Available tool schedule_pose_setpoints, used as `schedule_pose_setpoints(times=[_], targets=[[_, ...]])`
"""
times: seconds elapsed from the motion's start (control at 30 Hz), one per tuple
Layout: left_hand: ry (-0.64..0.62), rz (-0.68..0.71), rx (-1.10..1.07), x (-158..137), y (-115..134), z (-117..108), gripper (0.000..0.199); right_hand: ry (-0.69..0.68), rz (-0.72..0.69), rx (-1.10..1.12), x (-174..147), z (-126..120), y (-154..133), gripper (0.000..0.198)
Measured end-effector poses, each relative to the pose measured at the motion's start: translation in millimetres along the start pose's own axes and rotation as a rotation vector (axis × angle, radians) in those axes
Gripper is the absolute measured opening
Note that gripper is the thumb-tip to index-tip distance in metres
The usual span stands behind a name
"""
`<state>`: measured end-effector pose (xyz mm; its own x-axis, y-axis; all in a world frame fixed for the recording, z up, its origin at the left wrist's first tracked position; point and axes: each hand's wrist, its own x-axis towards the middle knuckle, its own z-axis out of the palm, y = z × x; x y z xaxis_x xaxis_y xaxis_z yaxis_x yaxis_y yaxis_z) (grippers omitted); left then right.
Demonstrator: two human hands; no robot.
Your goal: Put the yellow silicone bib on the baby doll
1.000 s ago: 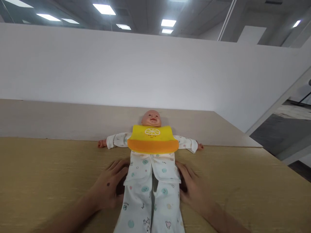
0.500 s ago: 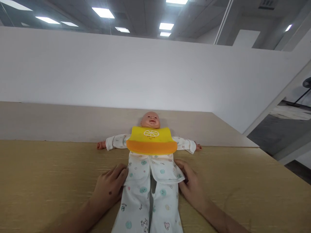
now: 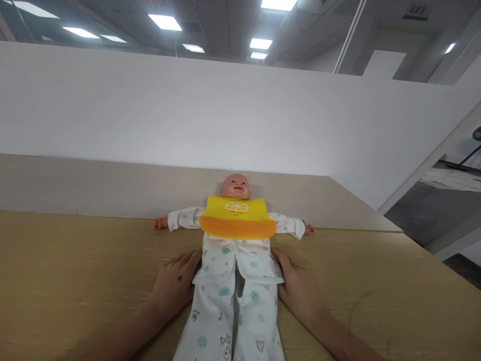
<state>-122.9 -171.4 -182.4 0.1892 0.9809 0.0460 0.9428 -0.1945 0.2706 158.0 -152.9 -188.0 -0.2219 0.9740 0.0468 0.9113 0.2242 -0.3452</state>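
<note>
A baby doll (image 3: 233,184) lies on its back with its head at the far side and both arms spread sideways. Over its chest is a yellow bib (image 3: 236,216) with an orange pocket and a white citrus slice. The doll wears a white printed jacket (image 3: 220,258) and matching trousers (image 3: 214,318). My left hand (image 3: 179,278) grips the doll's left-hand side in view at the jacket hem, fingertips partly hidden by the cloth. On the opposite side my right hand (image 3: 295,283) does likewise, its fingers curled against the hem.
The doll lies across a wooden tabletop (image 3: 93,260) and a greyish board strip (image 3: 93,183) behind it. A white partition (image 3: 169,110) with glass above rises at the back. The table's right edge borders a floor area (image 3: 443,195).
The view has shifted slightly, so the doll appears a little farther right. My hands stay at the doll's sides, fingers closer in against the jacket.
</note>
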Motion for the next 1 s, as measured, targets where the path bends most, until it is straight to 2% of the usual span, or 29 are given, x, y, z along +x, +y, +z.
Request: schedule_pose_setpoints(times=[0.13, 0.3, 0.53, 0.77, 1.0], targets=[[-0.037, -0.035, 0.018, -0.7, 1.3, 2.1, 0.027, 0.013, -0.005, -0.048, 5.2, 1.3, 6.0, 0.049], [-0.027, -0.056, 0.012, -1.5, 1.3, 1.6, 0.021, 0.047, -0.013, -0.097, 6.9, 2.1, 11.4, 0.046], [0.047, 0.043, 0.065, -3.7, 0.5, 3.2, 0.025, 0.027, -0.065, -0.067, 5.4, -1.4, 7.1, 0.049], [0.139, 0.122, 0.081, -4.1, -2.2, 6.3, 0.021, -0.006, -0.068, -0.054, 5.8, -2.5, 8.9, 0.054], [0.209, 0.195, 0.073, -6.4, -4.5, 9.3, 0.029, -0.032, -0.166, -0.036, 2.2, -0.1, 10.3, 0.059]])
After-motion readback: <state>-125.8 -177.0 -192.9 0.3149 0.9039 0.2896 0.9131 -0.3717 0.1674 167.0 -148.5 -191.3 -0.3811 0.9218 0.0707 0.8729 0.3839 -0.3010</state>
